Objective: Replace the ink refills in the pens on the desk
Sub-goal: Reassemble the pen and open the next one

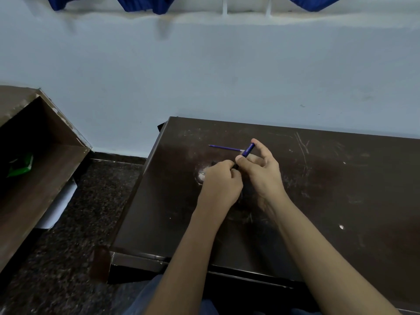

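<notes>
Pen (248, 150) is held above the middle of the desk (341, 189), tilted, its upper end pointing up and away to the right. Its barrel is deep blue and glossy, with small pale print near the top that is too small to read. Lower down it turns dark and disappears between the two hands.

The right hand (261, 171) pinches the barrel. Its thumb lies on the near side and the forefinger reaches up to the top end, while the other fingers are loosely bent behind. The left hand (221, 183) is closed in a fist-like curl right against the right thumb, its fingertips gripping the pen's lower dark end. That end is mostly hidden by them. Both forearms reach in from the near edge of the desk.

A refill (225, 147) lies flat on the desk just beyond the hands. It is a thin violet-blue rod with its pointed tip to the left, and its right end shows pale just beside the pen.

The desk is dark brown, scratched and smudged with white marks. To the left stands an open brown shelf (45, 155) with a green packet (21, 165) inside it.
</notes>
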The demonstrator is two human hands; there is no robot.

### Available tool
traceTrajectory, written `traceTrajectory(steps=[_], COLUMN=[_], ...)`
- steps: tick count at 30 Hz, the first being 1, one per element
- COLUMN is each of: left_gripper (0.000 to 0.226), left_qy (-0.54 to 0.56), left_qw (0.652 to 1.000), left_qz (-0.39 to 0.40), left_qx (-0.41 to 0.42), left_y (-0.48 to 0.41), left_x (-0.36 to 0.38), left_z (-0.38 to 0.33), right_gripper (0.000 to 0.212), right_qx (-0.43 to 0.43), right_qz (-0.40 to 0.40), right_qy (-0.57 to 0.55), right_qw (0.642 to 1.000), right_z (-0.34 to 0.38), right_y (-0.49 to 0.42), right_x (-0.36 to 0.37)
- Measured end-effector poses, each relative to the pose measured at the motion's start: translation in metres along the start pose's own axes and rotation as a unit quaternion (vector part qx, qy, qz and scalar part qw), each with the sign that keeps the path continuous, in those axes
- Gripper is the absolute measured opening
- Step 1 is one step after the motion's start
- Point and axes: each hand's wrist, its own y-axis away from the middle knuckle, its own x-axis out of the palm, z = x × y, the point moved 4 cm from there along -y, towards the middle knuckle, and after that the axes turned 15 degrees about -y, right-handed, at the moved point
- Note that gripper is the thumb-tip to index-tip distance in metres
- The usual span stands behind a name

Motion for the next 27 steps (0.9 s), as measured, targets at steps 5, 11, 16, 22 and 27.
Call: traceTrajectory(steps=[5,11,16,22,27], left_gripper=[0.029,0.035,0.037,0.031,0.029], left_qy=[0.002,0.006,-0.026,-0.029,-0.022], left_qw=[0.998,0.984,0.990,0.992,0.993], left_qz=[0.070,0.170,0.098,0.031,0.016], left_qx=[-0.010,-0.054,-0.095,-0.118,-0.119], left_y=[0.001,0.002,-0.003,-0.005,-0.005], left_x=[0.001,0.003,-0.008,-0.020,-0.022], left_z=[0.001,0.015,0.029,0.037,0.039], right_gripper=[0.073,0.047,0.035,0.019,0.016], right_qx=[-0.008,-0.001,-0.009,0.002,-0.022], right_qz=[-0.019,-0.069,-0.064,-0.073,-0.068], right_qy=[0.079,0.189,0.335,0.467,0.535], right_qw=[0.997,0.980,0.940,0.881,0.842], right_z=[-0.007,-0.022,-0.042,-0.058,-0.063], right_y=[-0.002,-0.009,-0.014,-0.033,-0.040], right_x=[-0.003,-0.012,-0.021,-0.021,-0.014])
